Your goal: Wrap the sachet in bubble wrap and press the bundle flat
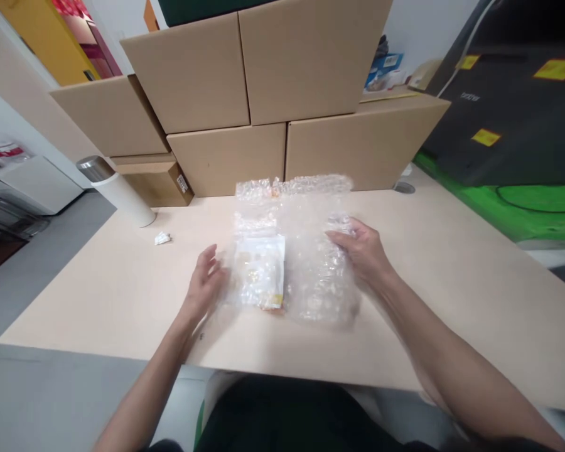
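Note:
A sheet of clear bubble wrap (pixel 317 270) is spread in front of me, its lower right part blurred. On its left half is a flat white packet (pixel 260 270) with a yellow corner, seen through or against the plastic. My right hand (pixel 365 251) pinches the wrap's right edge between thumb and fingers. At the left edge, my left hand (pixel 204 282) is loosely curved with its fingers apart. Its fingertips are beside the plastic; whether they touch it I cannot tell. A bit of orange shows under the packet's lower edge.
Cardboard boxes (pixel 226 160) are stacked along the back of the pale table (pixel 122 289). A white bottle with a metal cap (pixel 125 198) and a crumpled white scrap (pixel 162 238) are at the left. A dark Brother-marked case (pixel 503 119) rests on something green (pixel 537 210) at the right.

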`<state>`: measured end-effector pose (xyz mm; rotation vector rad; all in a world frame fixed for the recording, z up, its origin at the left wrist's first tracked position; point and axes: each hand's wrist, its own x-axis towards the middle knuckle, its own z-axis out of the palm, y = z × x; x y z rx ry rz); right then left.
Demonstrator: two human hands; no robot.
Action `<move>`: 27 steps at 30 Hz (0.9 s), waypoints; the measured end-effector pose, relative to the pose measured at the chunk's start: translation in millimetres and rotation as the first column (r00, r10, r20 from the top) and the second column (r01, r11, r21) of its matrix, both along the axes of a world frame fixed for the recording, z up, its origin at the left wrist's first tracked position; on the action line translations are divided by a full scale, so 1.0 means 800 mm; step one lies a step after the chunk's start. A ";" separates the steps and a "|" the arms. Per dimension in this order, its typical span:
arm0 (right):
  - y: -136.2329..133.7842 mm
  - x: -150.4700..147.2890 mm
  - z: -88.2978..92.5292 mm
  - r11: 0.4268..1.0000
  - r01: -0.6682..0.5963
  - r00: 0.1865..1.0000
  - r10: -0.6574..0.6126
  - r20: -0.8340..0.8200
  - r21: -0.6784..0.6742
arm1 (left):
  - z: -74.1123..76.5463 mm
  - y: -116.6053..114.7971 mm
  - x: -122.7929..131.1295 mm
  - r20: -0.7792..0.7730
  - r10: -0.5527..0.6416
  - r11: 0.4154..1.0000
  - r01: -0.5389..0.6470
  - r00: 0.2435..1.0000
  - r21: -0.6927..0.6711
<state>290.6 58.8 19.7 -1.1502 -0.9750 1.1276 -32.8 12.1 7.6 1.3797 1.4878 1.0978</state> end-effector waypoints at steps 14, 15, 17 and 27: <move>0.011 0.018 -0.012 0.989 -0.008 0.999 0.000 -0.055 -0.145 | -0.011 -0.033 0.009 -0.393 0.151 0.858 0.077 0.907 0.508; 0.012 0.019 -0.011 0.989 -0.010 0.999 0.004 -0.041 -0.147 | -0.009 -0.035 -0.002 -0.254 0.250 0.845 -0.083 0.934 0.528; 0.013 0.022 -0.011 0.987 -0.012 1.000 0.010 -0.014 -0.158 | -0.007 -0.042 -0.026 -0.024 0.398 0.813 -0.340 0.917 0.473; 0.011 0.046 -0.034 0.943 0.017 0.997 0.008 0.074 -0.333 | -0.013 -0.092 -0.052 -0.665 0.475 0.862 -0.154 0.576 0.483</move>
